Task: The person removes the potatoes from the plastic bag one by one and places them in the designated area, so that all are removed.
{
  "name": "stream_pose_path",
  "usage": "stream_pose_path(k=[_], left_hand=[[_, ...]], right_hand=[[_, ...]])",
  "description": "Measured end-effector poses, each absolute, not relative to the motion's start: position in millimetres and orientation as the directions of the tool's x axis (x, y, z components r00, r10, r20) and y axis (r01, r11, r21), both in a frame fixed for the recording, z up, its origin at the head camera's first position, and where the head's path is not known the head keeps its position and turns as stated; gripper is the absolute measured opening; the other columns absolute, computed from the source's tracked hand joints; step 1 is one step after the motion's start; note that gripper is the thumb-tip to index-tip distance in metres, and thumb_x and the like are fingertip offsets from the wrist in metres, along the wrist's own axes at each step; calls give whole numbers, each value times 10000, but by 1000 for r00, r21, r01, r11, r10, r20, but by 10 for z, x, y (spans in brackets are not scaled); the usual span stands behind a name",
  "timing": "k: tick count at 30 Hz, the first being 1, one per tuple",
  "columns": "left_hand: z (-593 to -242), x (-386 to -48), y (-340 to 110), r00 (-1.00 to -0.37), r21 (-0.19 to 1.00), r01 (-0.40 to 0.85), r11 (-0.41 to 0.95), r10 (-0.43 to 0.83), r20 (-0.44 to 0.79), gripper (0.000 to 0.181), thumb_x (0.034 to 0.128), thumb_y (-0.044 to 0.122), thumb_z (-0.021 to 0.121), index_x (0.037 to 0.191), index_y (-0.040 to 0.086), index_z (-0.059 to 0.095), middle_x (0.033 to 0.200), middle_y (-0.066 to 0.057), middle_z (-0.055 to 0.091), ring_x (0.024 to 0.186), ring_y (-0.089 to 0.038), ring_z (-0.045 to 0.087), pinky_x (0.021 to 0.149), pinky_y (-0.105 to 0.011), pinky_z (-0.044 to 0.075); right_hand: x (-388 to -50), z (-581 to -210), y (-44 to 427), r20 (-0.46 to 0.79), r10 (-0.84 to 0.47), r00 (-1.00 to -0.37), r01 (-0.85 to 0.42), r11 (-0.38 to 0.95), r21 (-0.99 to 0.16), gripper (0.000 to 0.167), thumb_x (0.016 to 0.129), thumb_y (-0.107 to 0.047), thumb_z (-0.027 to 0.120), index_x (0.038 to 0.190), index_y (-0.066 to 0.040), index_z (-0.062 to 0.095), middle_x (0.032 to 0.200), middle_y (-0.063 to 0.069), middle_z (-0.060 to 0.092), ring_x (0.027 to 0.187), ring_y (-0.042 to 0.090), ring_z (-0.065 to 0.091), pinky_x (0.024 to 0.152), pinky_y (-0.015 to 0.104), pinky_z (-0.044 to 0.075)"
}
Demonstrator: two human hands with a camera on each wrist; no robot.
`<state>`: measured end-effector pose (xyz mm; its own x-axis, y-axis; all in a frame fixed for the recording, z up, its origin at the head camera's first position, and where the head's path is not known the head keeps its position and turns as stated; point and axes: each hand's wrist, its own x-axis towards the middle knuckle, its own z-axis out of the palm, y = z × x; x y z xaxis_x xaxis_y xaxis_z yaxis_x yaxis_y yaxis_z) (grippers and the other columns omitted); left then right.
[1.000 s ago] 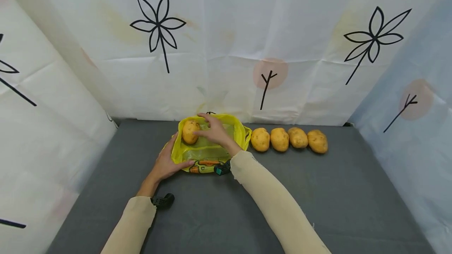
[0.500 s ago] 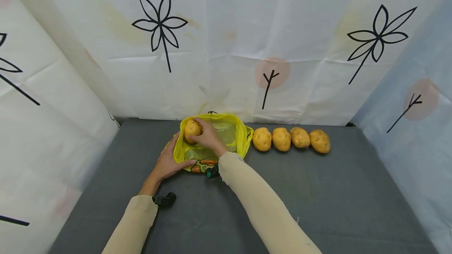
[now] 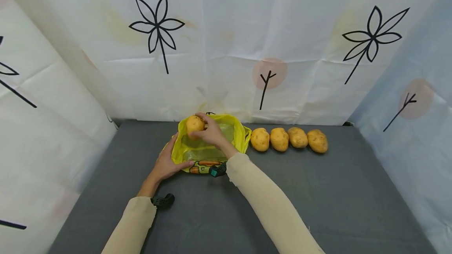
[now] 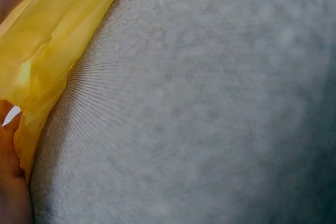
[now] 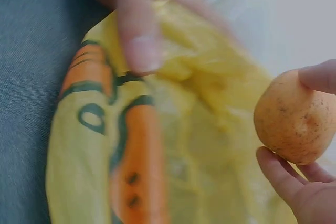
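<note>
A yellow plastic bag (image 3: 190, 153) with printed orange pictures lies on the grey table, its mouth spread wide. My right hand (image 3: 214, 133) pinches a potato (image 3: 194, 126) between thumb and fingers over the bag's left part. The same potato (image 5: 294, 116) shows clearly at the right of the right wrist view. At the bag's left side, my left hand (image 3: 166, 162) grips the rim, its thumb reaching over the front edge. Part of the yellow bag (image 4: 58, 35) and bits of that hand fill the left of the left wrist view.
Several potatoes (image 3: 279, 139) stand in a row just right of the bag, near the back edge of the grey table (image 3: 219, 218). White printed cloth (image 3: 226, 42) hangs behind the table and along both sides.
My right hand has taken hold of the potato in the bag and raised it slightly, a little to the right. My left hand stays at the bag's left side.
</note>
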<state>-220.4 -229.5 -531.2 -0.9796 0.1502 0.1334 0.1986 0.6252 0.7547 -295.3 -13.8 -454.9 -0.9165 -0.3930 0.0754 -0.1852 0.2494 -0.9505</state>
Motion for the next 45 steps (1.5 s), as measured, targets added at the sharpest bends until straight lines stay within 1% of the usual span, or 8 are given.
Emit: stream_pose_path(k=[7,10,15,20,23,30,37,45], left_hand=[[-5308,-2194,-2320,-980,752,197,629,149,133,1140,780,467,860,1639,374,118,1640,-116,274,1404,-433,355,1029,-702,300],[-5307,-2195,-2326,-980,750,197,632,146,135,1141,775,467,862,1636,387,117,1642,-110,272,1412,-429,349,1035,-699,297],[-5305,-2193,-2335,-982,748,189,636,135,133,1149,765,479,864,1631,407,113,1648,-109,259,1421,-432,336,1040,-704,290],[-5299,-2187,-2333,-982,744,187,641,136,130,1149,767,482,860,1634,398,110,1648,-113,259,1415,-431,343,1037,-701,295],[-5295,-2191,-2326,-981,742,195,641,141,136,1152,767,484,860,1636,391,110,1649,-114,258,1414,-427,347,1034,-699,297],[-5294,-2206,-2310,-980,742,195,641,147,131,1157,768,486,864,1633,406,99,1656,-97,243,1420,-416,340,1035,-696,289],[-5298,-2198,-2294,-980,743,195,640,148,130,1149,772,481,861,1632,407,102,1646,-112,263,1411,-419,350,1031,-696,289],[-5309,-2198,-2290,-982,744,188,642,144,124,1149,769,494,858,1631,409,103,1651,-110,251,1418,-422,340,1038,-696,285]], right_hand=[[-2817,-4278,295,85,-456,-886,-122,51,-991,707,927,-85,745,1548,-199,426,1465,193,368,1257,401,523,973,587,480],[-2766,-4188,530,118,-458,-881,-141,16,-990,703,933,-74,737,1552,-194,426,1476,182,353,1255,398,522,964,593,481],[-2704,-4064,967,159,-441,-884,-166,-21,-986,707,941,-30,713,1565,-144,399,1479,172,348,1235,394,520,931,522,510],[-2632,-3989,1477,163,-412,-897,-172,-14,-985,734,943,3,688,1584,-94,342,1502,194,330,1263,381,503,895,398,532],[-2581,-3995,1807,158,-387,-908,-171,0,-985,736,952,-4,684,1590,-110,332,1522,190,326,1258,332,513,898,342,535],[-2429,-4029,2546,155,-331,-931,-168,12,-986,689,987,7,633,1589,-164,344,1497,170,332,1186,214,564,895,297,538],[-2252,-3995,3171,135,-304,-943,-150,26,-988,661,1014,21,582,1590,-195,341,1428,62,359,1187,143,550,888,231,520],[-2155,-4023,3731,167,-242,-956,-147,-98,-984,659,991,139,512,1567,-158,390,1371,56,370,1160,129,537,896,209,510]])
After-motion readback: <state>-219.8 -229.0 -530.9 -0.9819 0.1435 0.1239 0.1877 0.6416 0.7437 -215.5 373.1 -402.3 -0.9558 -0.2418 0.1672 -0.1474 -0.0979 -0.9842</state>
